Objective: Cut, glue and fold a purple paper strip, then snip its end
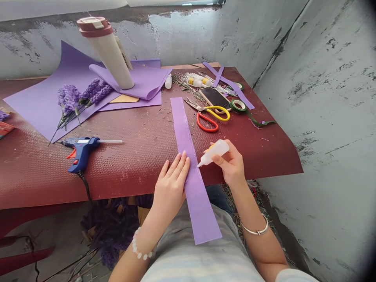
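A long strip of lilac paper (195, 188) lies on a dark red textured surface (138, 168), running from the middle of the surface toward the person, with its near end hanging over the front edge. The left hand (170, 184) rests flat on the strip, fingers lightly spread and pressing it down. The right hand (230, 166) pinches a small white glue bottle (214, 152) between thumb and fingers, tilting its nozzle down just beside the strip's right edge.

Beyond the strip are orange-and-yellow-handled scissors (210, 117), a phone (214, 98), and a roll of green floral tape (237, 105). To the left lie a blue hot glue gun (80, 152) and a bunch of artificial lavender (79, 98) on a purple sheet (38, 105). A cream-and-maroon tumbler (110, 55) lies tilted across folded purple paper (147, 82).
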